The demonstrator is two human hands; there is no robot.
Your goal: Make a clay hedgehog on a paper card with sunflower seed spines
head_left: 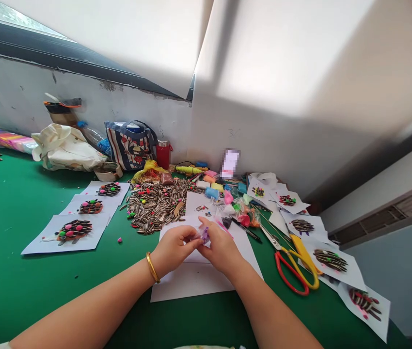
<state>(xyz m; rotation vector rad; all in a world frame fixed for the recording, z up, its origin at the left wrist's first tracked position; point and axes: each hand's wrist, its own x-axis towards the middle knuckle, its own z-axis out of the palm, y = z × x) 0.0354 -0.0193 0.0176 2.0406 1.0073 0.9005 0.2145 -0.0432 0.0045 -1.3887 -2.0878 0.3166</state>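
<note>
My left hand (175, 248), with a gold bangle at its wrist, and my right hand (223, 246) meet over white paper sheets (195, 286). Between their closed fingertips is a small clear plastic bag with something purple (204, 235) in it. Both hands grip this bag; my fingers partly cover it. Just behind them, a few seeds lie on the paper. A pile of striped sunflower seeds (158, 206) with colored bits spreads to the left. To the right are small bags of colored clay (244, 213) and a black pen (249, 231).
Scissors (295, 271) with red and yellow handles lie at right, beside several seed-hedgehog cards (351, 271). More such cards (99, 237) overlap at left. A striped bag (129, 145), a cream cloth bag (68, 148) and a red bottle (163, 154) stand along the wall.
</note>
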